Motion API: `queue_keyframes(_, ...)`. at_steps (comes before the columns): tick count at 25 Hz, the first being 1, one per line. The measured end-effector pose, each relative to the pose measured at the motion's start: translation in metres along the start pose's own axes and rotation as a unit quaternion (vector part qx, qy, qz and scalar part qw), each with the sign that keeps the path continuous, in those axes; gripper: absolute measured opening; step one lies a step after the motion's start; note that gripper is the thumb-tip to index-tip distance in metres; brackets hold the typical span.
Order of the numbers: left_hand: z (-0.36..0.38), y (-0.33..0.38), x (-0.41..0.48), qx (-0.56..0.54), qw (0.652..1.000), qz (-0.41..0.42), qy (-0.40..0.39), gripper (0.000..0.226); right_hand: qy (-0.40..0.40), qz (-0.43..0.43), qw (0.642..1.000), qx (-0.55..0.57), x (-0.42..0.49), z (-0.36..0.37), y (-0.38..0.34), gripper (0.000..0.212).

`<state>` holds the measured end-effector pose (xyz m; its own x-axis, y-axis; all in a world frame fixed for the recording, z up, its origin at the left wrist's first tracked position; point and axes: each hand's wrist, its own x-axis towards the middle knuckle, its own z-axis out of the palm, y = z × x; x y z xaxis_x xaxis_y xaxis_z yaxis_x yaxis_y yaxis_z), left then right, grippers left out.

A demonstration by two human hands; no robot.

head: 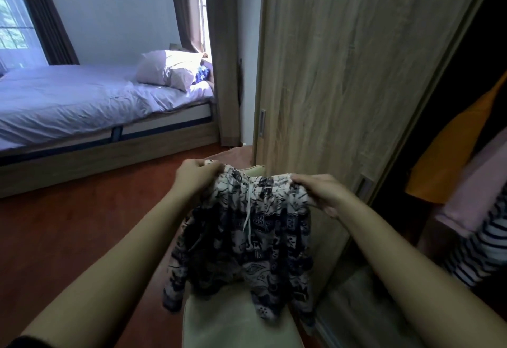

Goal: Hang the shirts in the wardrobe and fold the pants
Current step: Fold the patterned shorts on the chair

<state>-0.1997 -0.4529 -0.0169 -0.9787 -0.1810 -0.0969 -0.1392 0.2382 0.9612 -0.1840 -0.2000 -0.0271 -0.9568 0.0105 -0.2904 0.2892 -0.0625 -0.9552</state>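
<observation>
I hold the patterned pants (pixel 247 246) up by the waistband. My left hand (pixel 192 174) pinches one end and my right hand (pixel 321 191) grips the other, fingers curled over the cloth. The waistband runs side to side between the hands. The legs hang down from it toward me, their ends draped on the pale cushioned seat (pixel 236 320) below. A white drawstring (pixel 248 210) dangles at the middle. Neither hand looks nearer the cloth than the other. As I judge it, the fold means carrying one waistband end across to the other, leg onto leg. The wardrobe (pixel 343 73) stands open on my right.
</observation>
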Motion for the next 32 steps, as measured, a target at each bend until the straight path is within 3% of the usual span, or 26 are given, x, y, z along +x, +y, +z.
queue_keyframes(5, 0.048, 0.008, -0.037, -0.015, 0.992, 0.111, -0.062, 0.024, -0.039, -0.060, 0.997, 0.021, -0.013, 0.047, 0.011, 0.016)
queue_keyframes(9, 0.043, -0.003, -0.050, 0.017, 0.969, 0.189, -0.157, 0.033, -0.056, -0.089, 0.991, 0.082, -0.029, 0.054, 0.008, 0.027)
queue_keyframes(13, 0.043, -0.005, -0.061, 0.108, 0.953, 0.270, -0.085, 0.040, -0.058, -0.099, 0.988, 0.105, -0.039, 0.054, 0.008, 0.034)
queue_keyframes(16, 0.041, -0.003, -0.067, 0.112, 0.951, 0.287, -0.022, 0.035, -0.077, -0.090, 0.988, 0.099, -0.045, 0.051, 0.007, 0.045)
queue_keyframes(18, 0.040, -0.003, -0.068, 0.091, 0.958, 0.271, -0.013, 0.028, -0.103, -0.106, 0.986, 0.077, -0.051, 0.048, 0.006, 0.033)
queue_keyframes(20, 0.037, -0.001, -0.070, 0.037, 0.967, 0.252, -0.023, 0.029, -0.071, -0.184, 0.980, -0.018, -0.050, 0.043, 0.009, 0.021)
queue_keyframes(21, 0.035, 0.002, -0.072, -0.006, 0.969, 0.243, -0.030, 0.027, -0.014, -0.231, 0.969, -0.086, -0.049, 0.037, 0.011, 0.027)
queue_keyframes(23, 0.029, 0.010, -0.080, -0.096, 0.965, 0.231, -0.072, 0.021, 0.049, -0.283, 0.943, -0.167, -0.046, 0.025, 0.020, 0.076)
queue_keyframes(25, 0.021, 0.017, -0.085, -0.160, 0.953, 0.221, -0.132, 0.020, -0.009, -0.255, 0.958, -0.129, -0.044, 0.021, 0.028, 0.118)
queue_keyframes(26, 0.017, 0.018, -0.085, -0.169, 0.948, 0.217, -0.159, 0.016, -0.039, -0.247, 0.962, -0.113, -0.045, 0.022, 0.032, 0.121)
queue_keyframes(27, 0.014, 0.017, -0.083, -0.162, 0.948, 0.215, -0.171, 0.022, -0.046, -0.258, 0.958, -0.113, -0.047, 0.024, 0.033, 0.110)
queue_keyframes(30, 0.003, 0.004, -0.075, -0.100, 0.953, 0.254, -0.129, 0.033, 0.003, -0.313, 0.945, -0.095, -0.053, 0.028, 0.026, 0.043)
queue_keyframes(32, -0.010, -0.003, -0.069, -0.002, 0.941, 0.325, -0.099, 0.044, 0.013, -0.340, 0.932, -0.122, -0.056, 0.027, 0.019, 0.027)
